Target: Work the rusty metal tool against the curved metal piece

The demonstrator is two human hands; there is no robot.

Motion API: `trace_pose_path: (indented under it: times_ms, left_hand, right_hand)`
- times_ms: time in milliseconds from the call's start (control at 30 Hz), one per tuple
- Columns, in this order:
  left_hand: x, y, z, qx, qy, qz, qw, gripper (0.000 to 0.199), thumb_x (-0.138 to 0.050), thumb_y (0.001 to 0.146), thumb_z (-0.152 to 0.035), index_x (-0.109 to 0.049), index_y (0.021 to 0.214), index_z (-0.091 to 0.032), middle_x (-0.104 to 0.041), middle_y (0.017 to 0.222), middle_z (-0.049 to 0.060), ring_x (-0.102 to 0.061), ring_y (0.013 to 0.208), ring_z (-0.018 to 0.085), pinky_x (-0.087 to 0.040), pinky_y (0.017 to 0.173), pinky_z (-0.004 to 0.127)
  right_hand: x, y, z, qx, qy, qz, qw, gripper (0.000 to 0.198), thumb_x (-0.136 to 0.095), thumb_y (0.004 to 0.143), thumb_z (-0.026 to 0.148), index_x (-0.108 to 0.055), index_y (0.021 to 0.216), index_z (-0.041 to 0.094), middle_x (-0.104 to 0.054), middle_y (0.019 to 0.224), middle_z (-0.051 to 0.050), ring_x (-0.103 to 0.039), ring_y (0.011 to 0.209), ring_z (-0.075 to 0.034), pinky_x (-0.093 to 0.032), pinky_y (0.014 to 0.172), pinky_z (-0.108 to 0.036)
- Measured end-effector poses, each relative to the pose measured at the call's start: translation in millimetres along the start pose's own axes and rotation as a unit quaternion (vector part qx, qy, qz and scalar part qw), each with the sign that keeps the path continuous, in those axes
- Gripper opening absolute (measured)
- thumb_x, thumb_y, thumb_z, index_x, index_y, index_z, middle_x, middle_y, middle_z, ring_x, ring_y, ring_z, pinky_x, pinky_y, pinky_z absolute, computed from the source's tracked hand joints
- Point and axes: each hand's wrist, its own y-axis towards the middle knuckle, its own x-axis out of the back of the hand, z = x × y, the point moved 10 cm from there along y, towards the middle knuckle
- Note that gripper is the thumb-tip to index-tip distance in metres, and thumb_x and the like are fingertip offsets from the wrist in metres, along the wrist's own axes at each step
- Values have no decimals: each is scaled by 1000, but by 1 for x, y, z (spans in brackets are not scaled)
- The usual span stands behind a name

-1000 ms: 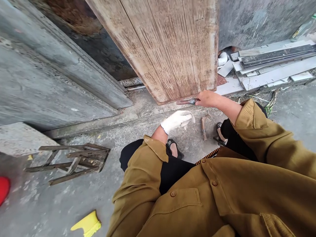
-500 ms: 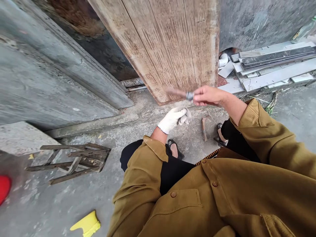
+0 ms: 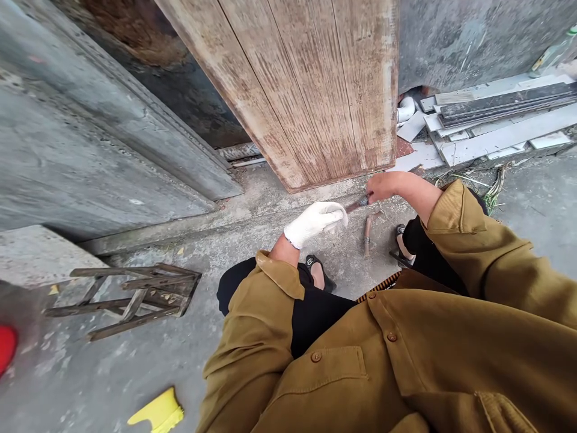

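Stick [image 3: 357, 205] lowered in right hand [image 3: 383, 185], below board edge [image 3: 340, 178]

No words or numbers can be read. A pale curved emblem [image 3: 309, 261] marks the person's dark left shoe [image 3: 329, 283]; any print on the bottle [image 3: 552, 53] at upper right is too blurred.

Mustard-brown buttoned shirt [image 3: 433, 349], cuffed sleeves [image 3: 250, 325], black trousers [image 3: 320, 316], dark shoes [image 3: 330, 282], white left-hand glove [image 3: 311, 225]

The wooden panel [image 3: 306, 90] looks rough and matt, with worn grain. The stick-like tool [image 3: 351, 208] carries a winding [image 3: 362, 201] resembling grey metal wire. The glove [image 3: 313, 222] is of matt white cloth, the bent pipe [image 3: 406, 109] of smooth plastic, the floor [image 3: 103, 385] of rough concrete.
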Motion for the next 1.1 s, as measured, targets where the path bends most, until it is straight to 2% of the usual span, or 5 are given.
trace_pose_path:
  times_ms: [233, 367, 533, 800, 1100]
  left_hand:
    - [39, 3, 8, -4, 9, -145, 989, 29, -61, 82, -41, -64, 74, -13, -44, 46, -5, -41, 44, 8, -41, 49, 22]
    - [54, 6, 21, 35, 4, -210, 977, 27, -63, 81, -39, -63, 77, -13, -50, 48, -3, -42, 42, 8, -35, 44, 20]
    - [17, 10, 18, 45, -6, -87, 995, 37, -62, 86, -47, -67, 86, -10, -56, 53, 1, -52, 48, 10, -40, 48, 21]
    - [2, 5, 7, 17, -12, -8, 1000, 26, -69, 83, -44, -76, 82, -18, -53, 46, 2, -53, 46, 16, -44, 50, 30]
    - [34, -3, 2, -29, -3, -117, 993, 16, -67, 82, -37, -76, 80, -23, -70, 68, 5, -55, 54, 16, -47, 56, 35]
  right_hand:
    - [-35, -24, 53, 196, 199, 214, 936, 26, -69, 84, 40, -69, 84, 14, -59, 63, 2, -49, 55, -9, -35, 59, -25]
    - [21, -34, 60, 266, 347, 40, 898, 31, -68, 85, 44, -65, 79, 14, -58, 63, 2, -46, 54, -7, -34, 55, -21]
    - [68, -30, -1, 134, 490, -240, 827, 27, -58, 94, 39, -56, 79, 17, -59, 70, -1, -44, 55, -7, -33, 51, -22]
    - [69, -30, -41, -107, 139, -302, 937, 32, -54, 94, 42, -67, 99, 14, -68, 94, -14, -56, 80, -20, -38, 67, -31]
    - [15, -1, -6, -19, -26, -57, 998, 31, -62, 88, 36, -75, 99, 10, -71, 95, -16, -62, 81, -23, -39, 67, -32]
